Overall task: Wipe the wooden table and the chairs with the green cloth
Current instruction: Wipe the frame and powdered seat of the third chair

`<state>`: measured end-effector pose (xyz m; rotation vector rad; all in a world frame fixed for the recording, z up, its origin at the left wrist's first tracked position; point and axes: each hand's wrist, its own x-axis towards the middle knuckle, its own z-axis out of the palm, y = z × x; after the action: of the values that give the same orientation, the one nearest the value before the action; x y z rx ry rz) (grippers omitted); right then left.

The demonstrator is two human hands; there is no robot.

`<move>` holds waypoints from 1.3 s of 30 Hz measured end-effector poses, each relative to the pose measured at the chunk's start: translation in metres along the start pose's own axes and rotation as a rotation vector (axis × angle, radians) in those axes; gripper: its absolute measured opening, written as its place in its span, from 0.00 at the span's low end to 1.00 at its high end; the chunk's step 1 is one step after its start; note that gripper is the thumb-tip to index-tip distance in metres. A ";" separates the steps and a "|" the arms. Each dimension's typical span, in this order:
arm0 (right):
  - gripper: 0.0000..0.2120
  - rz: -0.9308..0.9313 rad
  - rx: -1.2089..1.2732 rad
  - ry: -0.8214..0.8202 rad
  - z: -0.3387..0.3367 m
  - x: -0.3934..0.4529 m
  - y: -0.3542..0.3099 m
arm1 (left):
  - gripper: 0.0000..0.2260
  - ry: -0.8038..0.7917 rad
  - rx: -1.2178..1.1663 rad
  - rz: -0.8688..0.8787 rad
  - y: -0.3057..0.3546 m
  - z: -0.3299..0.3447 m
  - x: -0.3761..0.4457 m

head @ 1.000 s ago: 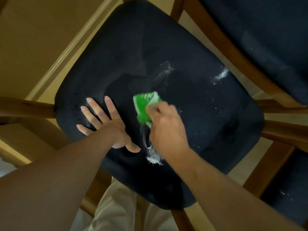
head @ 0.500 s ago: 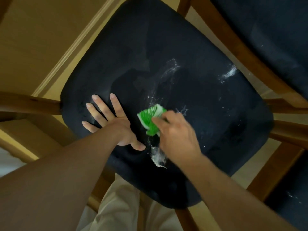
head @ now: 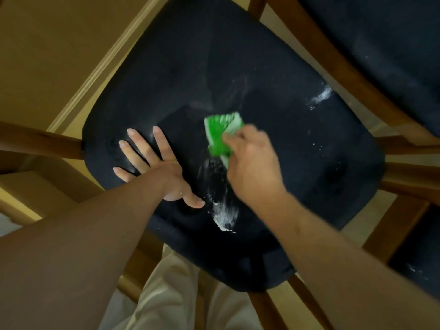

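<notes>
A dark padded chair seat on a wooden frame fills the middle of the view. My right hand is closed around a bunched green cloth and presses it on the seat's centre. White powder lies in a streak just below the cloth, and a smaller white smear sits near the seat's right edge. My left hand lies flat on the seat's left part, fingers spread, holding nothing.
A second dark-cushioned chair with wooden rails stands close at the upper right, and part of another dark seat shows at the lower right. Tan floor and a pale skirting strip lie to the left. My light trousers are below.
My right hand first pulled the green cloth toward me, then pushed it away across the seat, spreading the white streak. My left hand stayed flat on the seat.
</notes>
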<state>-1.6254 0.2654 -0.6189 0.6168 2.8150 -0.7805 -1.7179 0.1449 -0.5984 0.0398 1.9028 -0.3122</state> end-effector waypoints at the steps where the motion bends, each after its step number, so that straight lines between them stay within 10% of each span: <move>1: 0.19 -0.014 0.021 -0.019 0.004 -0.016 0.000 | 0.73 -0.003 -0.003 0.000 0.000 0.000 -0.001; 8: 0.21 -0.103 0.059 -0.173 0.014 -0.079 0.000 | 0.73 0.005 0.000 -0.002 0.001 0.000 -0.002; 18: 0.17 0.112 0.126 0.027 -0.017 0.042 0.003 | 0.73 0.015 0.005 0.005 0.000 0.002 0.001; 25: 0.16 0.610 1.082 -0.197 -0.063 0.026 0.014 | 0.74 -0.011 -0.007 -0.024 0.002 -0.001 0.000; 32: 0.13 0.721 0.929 -0.301 -0.076 -0.002 0.050 | 0.74 -0.039 -0.001 -0.023 0.001 -0.002 -0.003; 39: 0.07 0.865 0.558 0.126 -0.084 -0.007 0.067 | 0.75 -0.064 0.006 -0.031 0.002 -0.003 -0.004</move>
<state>-1.5935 0.3586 -0.5762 1.8242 2.0128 -1.3057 -1.7192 0.1483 -0.5937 0.0046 1.8407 -0.3364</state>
